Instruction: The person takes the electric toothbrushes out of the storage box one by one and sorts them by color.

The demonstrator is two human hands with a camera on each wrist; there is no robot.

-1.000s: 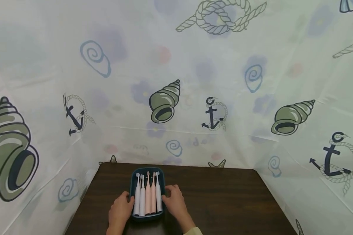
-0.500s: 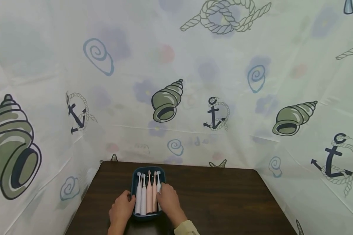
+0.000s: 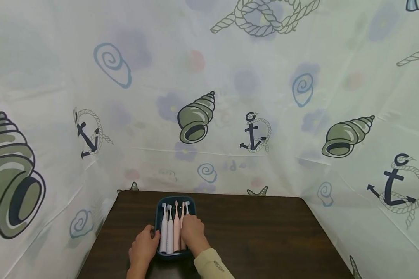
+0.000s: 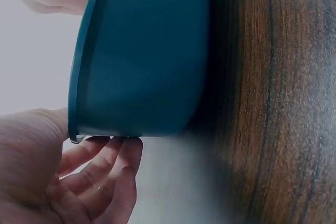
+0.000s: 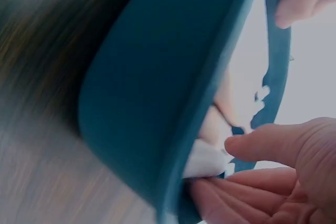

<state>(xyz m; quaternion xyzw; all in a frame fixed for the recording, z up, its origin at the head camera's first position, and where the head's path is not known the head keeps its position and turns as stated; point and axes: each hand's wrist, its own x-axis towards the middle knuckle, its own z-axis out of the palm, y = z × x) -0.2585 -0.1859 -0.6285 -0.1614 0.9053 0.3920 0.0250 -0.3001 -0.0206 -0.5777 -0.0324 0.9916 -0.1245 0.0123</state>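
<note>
A dark teal tray holds several electric toothbrushes lying side by side, with white ones at the left and pink ones in the middle. My left hand grips the tray's near left side; in the left wrist view its fingers press the outer wall below the rim. My right hand reaches in over the right rim. In the right wrist view, its thumb and fingers stand on either side of the rightmost white toothbrush, pinching its handle. From the head view, that hand hides most of this toothbrush.
Underneath is a dark brown wooden table, its far edge behind the tray. A pale cloth printed with shells, anchors and ropes surrounds the table at the back and sides.
My right hand has moved left from the tray's right rim to over the rightmost toothbrush, covering it and part of a pink one. My left hand stays on the tray.
</note>
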